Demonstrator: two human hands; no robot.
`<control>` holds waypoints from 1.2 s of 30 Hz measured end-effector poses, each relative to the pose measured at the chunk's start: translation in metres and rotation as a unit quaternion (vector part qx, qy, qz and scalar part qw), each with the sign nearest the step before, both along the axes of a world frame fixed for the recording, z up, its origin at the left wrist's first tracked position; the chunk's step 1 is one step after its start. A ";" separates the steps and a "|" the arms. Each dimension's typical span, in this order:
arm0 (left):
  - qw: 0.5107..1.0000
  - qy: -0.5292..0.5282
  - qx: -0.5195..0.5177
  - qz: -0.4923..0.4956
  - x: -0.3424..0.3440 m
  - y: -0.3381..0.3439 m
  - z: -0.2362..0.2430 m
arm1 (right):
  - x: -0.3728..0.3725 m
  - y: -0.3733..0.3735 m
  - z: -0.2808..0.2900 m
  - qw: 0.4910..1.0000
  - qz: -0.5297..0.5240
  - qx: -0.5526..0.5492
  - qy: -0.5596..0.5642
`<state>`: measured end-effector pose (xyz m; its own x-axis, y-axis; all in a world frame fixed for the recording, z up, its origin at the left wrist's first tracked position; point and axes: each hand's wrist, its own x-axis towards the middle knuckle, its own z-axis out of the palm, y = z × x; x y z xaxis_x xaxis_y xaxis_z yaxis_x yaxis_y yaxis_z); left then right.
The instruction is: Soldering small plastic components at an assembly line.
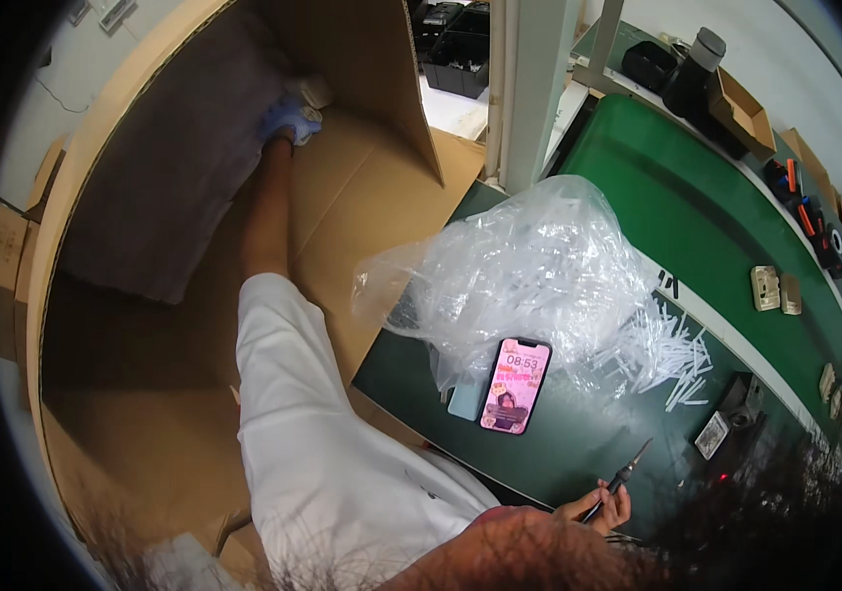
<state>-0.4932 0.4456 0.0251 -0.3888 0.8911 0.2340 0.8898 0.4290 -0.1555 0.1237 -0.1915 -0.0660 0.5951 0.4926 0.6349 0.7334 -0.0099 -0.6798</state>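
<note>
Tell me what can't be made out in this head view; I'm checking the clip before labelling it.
- Left hand: deep in the large brown cardboard box, in a pale glove; what it touches is too small to tell.
- Right hand: partly cut off by dark hair at the lower edge; it holds a thin dark pointed tool.
- Clear crinkled plastic bag: glare hides whatever is inside.
</note>
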 end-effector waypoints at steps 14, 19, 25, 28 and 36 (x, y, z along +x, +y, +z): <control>0.940 -0.221 -0.131 -0.223 0.064 -0.209 0.015 | 0.015 -0.021 0.022 0.999 0.008 0.025 -0.030; 0.980 -0.065 -0.020 -0.188 0.103 -0.288 0.048 | 0.027 -0.049 0.028 0.974 0.168 0.152 0.025; 0.886 -0.210 0.168 -0.378 0.215 -0.414 0.122 | 0.047 -0.077 0.047 0.968 0.193 0.159 -0.019; 0.763 -0.205 0.170 -0.589 0.333 -0.497 0.142 | 0.049 -0.074 0.062 0.965 0.211 0.131 -0.078; 0.535 -0.512 0.000 -0.672 0.521 -0.567 -0.006 | 0.069 -0.075 0.057 0.971 0.221 -0.069 -0.062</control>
